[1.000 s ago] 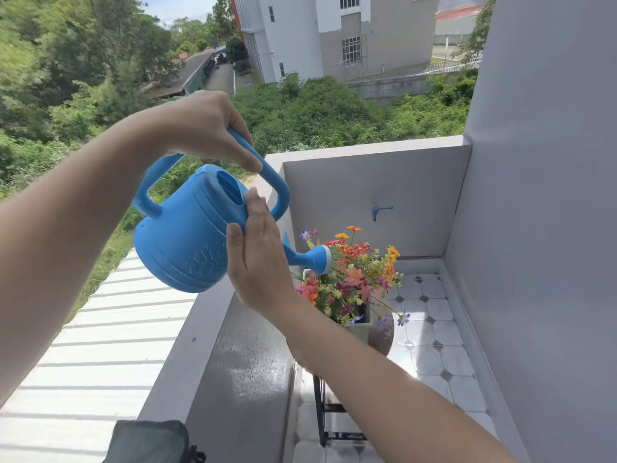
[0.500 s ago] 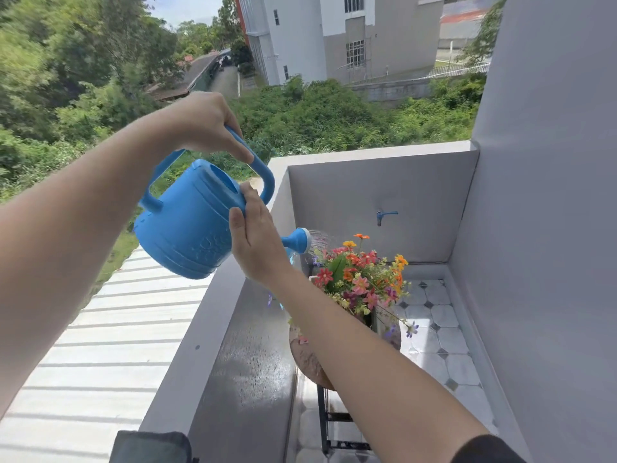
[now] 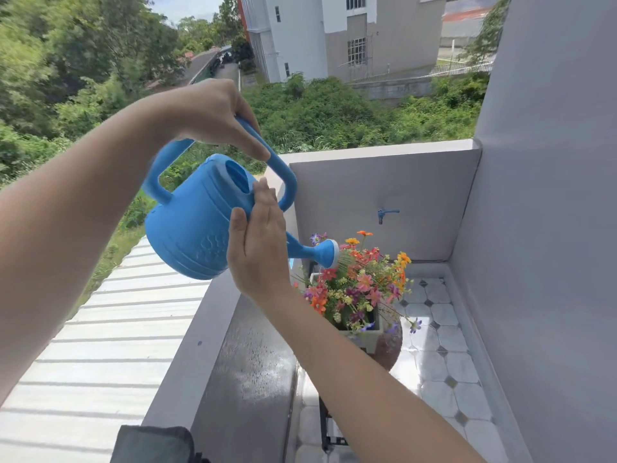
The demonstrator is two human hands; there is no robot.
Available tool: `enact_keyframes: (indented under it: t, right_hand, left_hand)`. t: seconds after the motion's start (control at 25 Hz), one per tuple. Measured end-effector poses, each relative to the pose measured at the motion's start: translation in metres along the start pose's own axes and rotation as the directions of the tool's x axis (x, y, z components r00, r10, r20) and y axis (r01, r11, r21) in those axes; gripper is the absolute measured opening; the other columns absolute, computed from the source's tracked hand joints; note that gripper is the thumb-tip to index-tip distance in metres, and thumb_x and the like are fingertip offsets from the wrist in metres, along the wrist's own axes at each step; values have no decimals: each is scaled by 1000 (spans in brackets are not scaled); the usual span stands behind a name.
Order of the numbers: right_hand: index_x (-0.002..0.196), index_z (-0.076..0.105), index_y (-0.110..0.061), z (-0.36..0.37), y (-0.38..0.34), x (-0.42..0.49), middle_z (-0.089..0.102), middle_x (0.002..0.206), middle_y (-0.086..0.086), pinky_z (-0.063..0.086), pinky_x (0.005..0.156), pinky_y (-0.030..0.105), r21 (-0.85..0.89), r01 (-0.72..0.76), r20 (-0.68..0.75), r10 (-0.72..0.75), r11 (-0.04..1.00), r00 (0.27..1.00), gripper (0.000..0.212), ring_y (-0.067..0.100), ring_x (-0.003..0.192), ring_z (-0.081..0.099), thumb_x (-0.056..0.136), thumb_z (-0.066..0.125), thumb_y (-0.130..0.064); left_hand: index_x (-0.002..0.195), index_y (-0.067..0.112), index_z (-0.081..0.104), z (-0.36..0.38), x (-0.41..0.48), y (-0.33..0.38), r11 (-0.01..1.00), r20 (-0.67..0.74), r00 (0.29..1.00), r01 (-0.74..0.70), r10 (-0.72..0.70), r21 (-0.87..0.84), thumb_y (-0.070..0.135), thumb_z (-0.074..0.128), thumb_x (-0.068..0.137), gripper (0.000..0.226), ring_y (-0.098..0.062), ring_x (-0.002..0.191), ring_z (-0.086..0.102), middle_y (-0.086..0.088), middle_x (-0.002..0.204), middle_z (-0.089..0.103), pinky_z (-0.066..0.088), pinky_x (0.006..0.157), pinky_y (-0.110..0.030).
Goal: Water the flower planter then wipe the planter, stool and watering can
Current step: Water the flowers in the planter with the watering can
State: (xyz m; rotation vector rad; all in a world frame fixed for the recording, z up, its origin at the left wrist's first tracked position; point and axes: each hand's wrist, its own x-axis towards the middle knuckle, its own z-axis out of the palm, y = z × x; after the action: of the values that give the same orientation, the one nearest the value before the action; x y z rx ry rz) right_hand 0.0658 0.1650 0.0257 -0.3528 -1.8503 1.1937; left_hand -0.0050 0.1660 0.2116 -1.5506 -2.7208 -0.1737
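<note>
While the left hand (image 3: 213, 111) curls its fingers shut around the top handle, the blue watering can (image 3: 197, 222) hangs tilted beneath them. Right hand (image 3: 260, 252) lies flat and open against its side, gripping nothing. Beyond those fingertips, the spout rose touches the flower planter (image 3: 360, 332) blooms.

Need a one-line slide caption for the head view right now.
Left hand tips the blue watering can by its handle, right hand steadying it, rose over the flower planter.
</note>
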Motion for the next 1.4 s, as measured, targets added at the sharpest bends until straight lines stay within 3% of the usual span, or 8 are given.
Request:
enact_keyframes:
  t: [0.2, 0.48, 0.6, 0.68, 0.8, 1.0, 1.28, 1.4]
  right_hand:
    - [146, 18, -7, -7, -2, -1, 22, 155, 8, 16, 118, 41, 45, -32, 87, 28, 998, 996, 55, 19, 144, 14, 97, 27, -32]
    - [147, 15, -11, -9, -15, -24, 22, 155, 4, 15, 118, 39, 78, -97, 118, 87, 992, 989, 58, 16, 144, 14, 96, 25, -36]
    - [147, 14, -11, -13, -16, -28, 20, 156, 2, 14, 119, 39, 75, -98, 99, 91, 992, 991, 58, 14, 144, 11, 96, 24, -36]
    - [147, 15, -10, -17, -15, -25, 20, 156, 4, 14, 119, 40, 64, -85, 73, 80, 994, 994, 57, 15, 144, 11, 96, 25, -35]
    - [146, 18, -8, -21, -14, -14, 23, 155, 7, 16, 118, 42, 55, -70, 66, 67, 996, 996, 56, 18, 144, 14, 96, 26, -34]
    - [146, 18, -8, -21, -14, -14, 24, 154, 7, 18, 117, 41, 66, -82, 123, 74, 994, 990, 58, 18, 143, 17, 96, 24, -36]
    - [146, 18, -10, -21, -19, -34, 26, 153, 5, 19, 117, 41, 110, -135, 144, 118, 985, 982, 57, 17, 142, 19, 96, 23, -37]
    - [146, 16, -11, -24, -18, -32, 23, 154, 4, 19, 117, 42, 106, -134, 133, 119, 985, 984, 57, 16, 143, 16, 96, 23, -37]
  left_hand:
    - [76, 29, 73, -1, -1, 5, 999, 4, 1000, 12, -12, 34, 48, 77, 65, 23, -16, 64, 50, -3, 69, 63, 35, 55, -29]
    - [70, 36, 71, 1, -5, 16, 996, 101, 995, -1, -8, 87, 47, 79, 65, 15, -9, 63, 50, 8, 63, 61, 37, 56, -29]
    - [66, 37, 70, 2, -5, 20, 998, 123, 992, -17, 9, 64, 47, 79, 65, 13, -7, 59, 48, 17, 49, 57, 35, 54, -27]
    - [66, 36, 71, 0, -6, 22, 999, 102, 995, -20, 16, 43, 47, 78, 65, 13, -7, 57, 47, 16, 45, 56, 34, 53, -27]
    - [68, 35, 70, -5, -5, 21, 1000, 56, 998, 2, -3, 19, 47, 78, 65, 15, -9, 62, 49, 9, 61, 60, 35, 54, -27]
    - [75, 31, 73, -4, -5, 18, 998, 55, 998, 21, -25, 67, 49, 79, 64, 21, -13, 66, 52, 4, 68, 64, 38, 58, -29]
    - [68, 34, 71, 5, -9, 24, 994, 161, 986, 21, -38, 110, 48, 78, 66, 16, -11, 63, 51, 9, 64, 61, 36, 56, -28]
    - [69, 33, 72, 4, -9, 28, 995, 131, 991, 21, -34, 95, 49, 78, 66, 17, -12, 59, 49, 8, 58, 58, 35, 55, -28]
